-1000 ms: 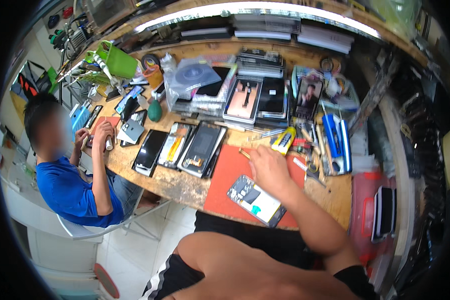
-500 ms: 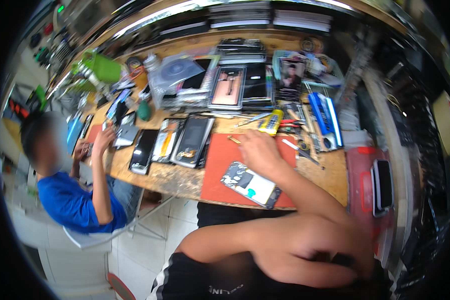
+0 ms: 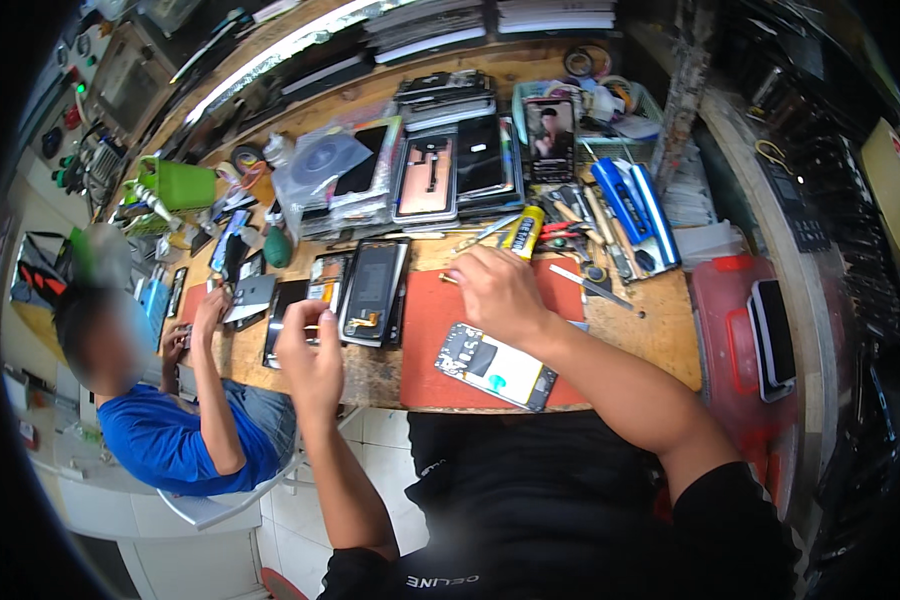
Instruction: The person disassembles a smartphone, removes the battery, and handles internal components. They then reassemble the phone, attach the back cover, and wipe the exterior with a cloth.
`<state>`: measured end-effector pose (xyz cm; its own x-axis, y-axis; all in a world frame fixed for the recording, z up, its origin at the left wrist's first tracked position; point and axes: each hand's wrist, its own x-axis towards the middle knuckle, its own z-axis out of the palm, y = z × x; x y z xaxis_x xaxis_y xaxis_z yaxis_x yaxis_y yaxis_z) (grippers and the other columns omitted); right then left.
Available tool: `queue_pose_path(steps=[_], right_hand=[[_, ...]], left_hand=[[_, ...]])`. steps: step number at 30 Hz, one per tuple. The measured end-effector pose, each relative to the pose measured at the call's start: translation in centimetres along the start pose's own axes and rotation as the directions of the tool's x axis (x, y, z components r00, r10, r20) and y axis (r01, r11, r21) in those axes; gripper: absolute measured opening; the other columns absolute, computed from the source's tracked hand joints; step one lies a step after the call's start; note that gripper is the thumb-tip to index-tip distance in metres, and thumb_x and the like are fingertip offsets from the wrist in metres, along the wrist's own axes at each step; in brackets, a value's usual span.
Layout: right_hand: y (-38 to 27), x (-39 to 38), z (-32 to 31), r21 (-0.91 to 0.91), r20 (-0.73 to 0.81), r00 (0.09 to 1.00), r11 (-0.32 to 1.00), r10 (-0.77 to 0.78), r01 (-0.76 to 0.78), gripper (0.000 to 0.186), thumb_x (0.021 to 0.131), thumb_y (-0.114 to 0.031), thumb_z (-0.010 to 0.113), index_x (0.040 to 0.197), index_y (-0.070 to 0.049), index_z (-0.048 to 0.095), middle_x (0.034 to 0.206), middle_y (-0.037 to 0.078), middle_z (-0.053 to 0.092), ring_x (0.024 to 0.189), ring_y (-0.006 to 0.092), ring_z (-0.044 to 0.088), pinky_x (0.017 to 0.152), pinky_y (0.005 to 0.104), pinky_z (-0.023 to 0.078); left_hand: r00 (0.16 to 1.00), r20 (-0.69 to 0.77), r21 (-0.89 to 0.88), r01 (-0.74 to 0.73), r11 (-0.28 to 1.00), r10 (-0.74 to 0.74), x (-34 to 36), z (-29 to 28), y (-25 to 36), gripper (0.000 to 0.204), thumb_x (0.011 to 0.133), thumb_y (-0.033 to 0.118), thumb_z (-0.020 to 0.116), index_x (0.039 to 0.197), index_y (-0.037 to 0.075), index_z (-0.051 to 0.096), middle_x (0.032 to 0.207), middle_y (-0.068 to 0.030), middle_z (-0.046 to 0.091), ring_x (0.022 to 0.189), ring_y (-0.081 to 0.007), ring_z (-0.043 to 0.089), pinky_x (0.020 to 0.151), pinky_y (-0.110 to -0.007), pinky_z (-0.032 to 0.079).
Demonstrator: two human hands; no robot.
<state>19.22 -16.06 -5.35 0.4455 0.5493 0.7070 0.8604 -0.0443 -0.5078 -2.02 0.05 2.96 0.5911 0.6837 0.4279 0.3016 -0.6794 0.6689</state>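
Observation:
My right hand (image 3: pixel 495 300) is closed on a small brass-coloured tool (image 3: pixel 448 278), held above the red mat (image 3: pixel 422 345). Only the tool's tip shows past my fingers, so its kind is unclear. Just below that hand lies an opened phone (image 3: pixel 495 366), its circuit board and white inner panel exposed. My left hand (image 3: pixel 310 365) is raised at the table's front edge, left of the mat. Its fingers are half curled and apart, with nothing visible in them. Behind it lie a dark phone (image 3: pixel 283 315) and a stack of phone parts (image 3: pixel 372 290).
A person in a blue shirt (image 3: pixel 175 435) works at the table's left end. Behind the mat are a yellow tube (image 3: pixel 523 232), hand tools (image 3: pixel 595 225) and blue tools (image 3: pixel 635 215). Stacked screens (image 3: pixel 425 180) and a propped phone (image 3: pixel 551 140) stand farther back. A red box (image 3: pixel 720 330) is at right.
My left arm has come out from under my right arm and its hand is now up at the table's left side. My right hand stays over the mat with the brass-coloured tool. The view has shifted.

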Motion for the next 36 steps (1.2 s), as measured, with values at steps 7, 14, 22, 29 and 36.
queue_pose_path(steps=[7,14,22,29,36], right_hand=[[0.2,-0.3,0.1,0.044,0.030,0.999,0.998,0.033,-0.035,0.007,0.093,-0.009,0.072,0.094,-0.003,0.070,0.089,0.015,0.069,0.084,0.0389,0.070,0.080,0.0503,0.054],[0.2,-0.5,0.2,0.034,0.066,0.997,0.999,0.031,-0.034,0.006,0.094,-0.008,0.073,0.092,-0.002,0.072,0.088,0.016,0.072,0.082,0.0380,0.071,0.078,0.0483,0.056],[0.7,-0.7,0.3,0.069,0.099,0.995,0.997,0.010,-0.017,0.009,0.094,-0.010,0.071,0.092,-0.001,0.071,0.087,0.017,0.069,0.083,0.0393,0.070,0.079,0.0511,0.055],[0.2,0.1,-0.1,0.437,0.374,0.885,0.790,0.276,-0.431,0.036,0.107,-0.032,0.066,0.116,0.003,0.069,0.101,0.016,0.075,0.076,0.0297,0.075,0.067,0.0387,0.059],[0.8,1.6,-2.9,0.577,0.811,0.583,-0.216,0.042,-0.787,0.067,0.112,-0.063,0.045,0.133,-0.001,0.060,0.101,0.015,0.075,0.069,0.0234,0.076,0.054,0.0309,0.061]], left_hand=[[1.000,0.004,0.584,-0.003,0.812,0.001,-0.3,2.7,-4.0,0.023,0.101,0.022,0.069,0.109,0.000,0.072,0.100,-0.0219,0.075,0.096,-0.0423,0.071,0.088,-0.052,0.054],[0.998,0.069,0.644,-0.054,0.763,0.013,2.6,4.5,-4.8,0.017,0.097,0.020,0.073,0.103,0.005,0.076,0.094,-0.0199,0.077,0.093,-0.0411,0.074,0.081,-0.053,0.058],[0.993,0.057,0.320,0.082,0.944,-0.106,5.0,3.5,-5.4,0.035,0.093,0.007,0.073,0.127,0.002,0.074,0.089,-0.0156,0.076,0.085,-0.0313,0.074,0.079,-0.043,0.058],[0.997,0.057,-0.242,0.064,0.968,-0.052,5.7,-0.3,-2.1,0.047,0.102,-0.001,0.070,0.147,0.001,0.056,0.099,-0.0033,0.068,0.086,-0.0089,0.065,0.079,-0.025,0.054],[0.930,0.357,-0.578,0.143,0.803,0.091,4.9,1.0,0.0,0.055,0.100,-0.004,0.075,0.149,-0.003,0.052,0.101,-0.0041,0.069,0.094,-0.0080,0.065,0.088,-0.024,0.053]])
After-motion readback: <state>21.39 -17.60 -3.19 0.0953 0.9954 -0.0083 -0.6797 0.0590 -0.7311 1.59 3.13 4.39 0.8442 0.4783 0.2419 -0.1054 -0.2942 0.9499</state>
